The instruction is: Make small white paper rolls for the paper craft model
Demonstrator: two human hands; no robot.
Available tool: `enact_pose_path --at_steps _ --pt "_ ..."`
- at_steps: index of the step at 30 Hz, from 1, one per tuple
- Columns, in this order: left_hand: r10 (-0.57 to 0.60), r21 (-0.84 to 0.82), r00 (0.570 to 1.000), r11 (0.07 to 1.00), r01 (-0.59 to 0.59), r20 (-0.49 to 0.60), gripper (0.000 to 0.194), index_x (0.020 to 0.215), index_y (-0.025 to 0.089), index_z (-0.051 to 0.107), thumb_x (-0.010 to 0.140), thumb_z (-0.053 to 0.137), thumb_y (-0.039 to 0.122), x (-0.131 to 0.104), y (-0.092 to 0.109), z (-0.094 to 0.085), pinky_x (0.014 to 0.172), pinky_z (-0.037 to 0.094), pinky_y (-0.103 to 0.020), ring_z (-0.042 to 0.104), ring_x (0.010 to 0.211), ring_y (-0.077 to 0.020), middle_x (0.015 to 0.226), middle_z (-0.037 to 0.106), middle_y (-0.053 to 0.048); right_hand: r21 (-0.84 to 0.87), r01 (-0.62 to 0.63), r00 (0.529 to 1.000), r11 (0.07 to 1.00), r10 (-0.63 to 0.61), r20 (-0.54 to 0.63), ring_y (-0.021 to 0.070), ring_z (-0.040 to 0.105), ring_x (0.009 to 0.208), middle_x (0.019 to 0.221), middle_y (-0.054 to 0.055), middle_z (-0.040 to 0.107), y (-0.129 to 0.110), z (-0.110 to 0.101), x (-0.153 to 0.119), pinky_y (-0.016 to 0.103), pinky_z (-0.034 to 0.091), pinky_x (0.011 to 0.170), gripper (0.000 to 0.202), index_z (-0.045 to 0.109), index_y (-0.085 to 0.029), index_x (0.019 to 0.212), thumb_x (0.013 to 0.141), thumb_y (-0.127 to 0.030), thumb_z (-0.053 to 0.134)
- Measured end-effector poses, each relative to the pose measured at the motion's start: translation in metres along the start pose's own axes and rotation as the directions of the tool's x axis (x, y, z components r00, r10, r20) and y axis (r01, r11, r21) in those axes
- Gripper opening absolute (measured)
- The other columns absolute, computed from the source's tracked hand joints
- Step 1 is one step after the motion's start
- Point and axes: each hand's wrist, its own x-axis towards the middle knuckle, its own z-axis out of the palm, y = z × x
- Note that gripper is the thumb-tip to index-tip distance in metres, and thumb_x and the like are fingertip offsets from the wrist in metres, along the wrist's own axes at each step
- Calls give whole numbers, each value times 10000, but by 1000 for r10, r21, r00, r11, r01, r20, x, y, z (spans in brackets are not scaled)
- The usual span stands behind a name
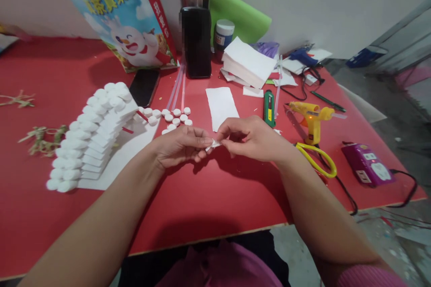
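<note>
Both hands meet over the red table around a small white piece (213, 144), perhaps folded or rolled paper; its exact kind is too small to tell. My left hand (183, 145) pinches it between thumb and fingers. From the other side, my right hand (251, 138) has thumb and forefinger closed on its right end. Just beyond the hands lies a white paper sheet (222, 105). Several small white discs (176, 121) are scattered behind my left hand. To the left, a stepped model (97, 141) of white card pieces and stacked white discs stands on a white sheet.
A green utility knife (269, 107), yellow glue gun (311, 119), yellow-handled tool (319, 161) and purple power box (367, 164) lie right, with cords. Behind are a paper stack (249, 60), an upright black phone (197, 42), a flat phone (144, 86) and a printed bag (124, 18).
</note>
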Motion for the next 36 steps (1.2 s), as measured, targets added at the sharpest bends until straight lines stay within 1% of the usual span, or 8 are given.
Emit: enact_pose_path --at_steps 6,9,13,16,21,28,32,36 --pt "5 -19 1000 1000 -5 -5 299 745 53 762 679 981 246 0 1 -2 451 504 -150 587 501 -84 614 659 -64 -26 30 999 999 -29 16 88 645 619 784 -26 731 0 -3 -1 217 440 586 134 687 -187 921 855 -77 647" --pt "69 -63 996 995 -72 -47 295 743 70 744 670 981 230 0 0 -2 452 514 -160 593 501 -88 628 675 -57 84 -47 998 995 49 -32 102 657 587 739 -28 692 1 -3 1 225 469 561 77 654 -186 887 859 -119 679" --pt "233 -69 963 967 -244 -134 298 747 94 731 666 985 228 0 0 0 489 537 -165 624 521 -88 685 725 -52 412 -178 942 894 276 -192 118 659 530 793 -8 698 5 4 8 260 548 509 247 642 -192 966 927 -413 745" --pt "310 -66 931 943 -327 -191 346 769 118 731 620 1016 245 0 1 3 546 575 -185 677 553 -113 679 745 -40 547 -227 913 806 371 -169 127 625 507 679 -40 624 5 16 12 268 550 462 423 696 -192 1035 881 -575 787" --pt "377 -48 890 915 -401 -258 407 778 129 722 557 1046 238 2 0 5 591 604 -206 714 572 -132 674 759 -31 534 -172 892 828 361 -272 81 565 495 762 -34 661 -2 31 14 236 496 421 392 703 -184 997 793 -471 877" --pt "440 87 848 897 -434 -296 366 805 138 723 618 1015 253 4 -7 10 614 611 -243 737 615 -157 710 763 -27 469 -155 866 870 348 -358 69 511 495 694 -48 641 -1 37 16 230 442 452 185 692 -177 961 840 -294 770" --pt "500 178 804 866 -468 -322 337 858 151 734 679 987 283 2 -8 14 627 617 -272 745 641 -174 732 771 -32 501 -173 822 848 404 -401 70 496 490 676 -51 623 1 38 16 227 370 429 230 631 -194 872 809 -319 814" --pt "505 230 790 863 -451 -348 352 880 161 726 699 977 329 0 -8 16 615 621 -301 756 663 -205 744 772 -38 491 -192 785 850 433 -444 69 470 497 641 -49 602 -1 39 16 229 334 442 280 607 -202 798 797 -353 843"
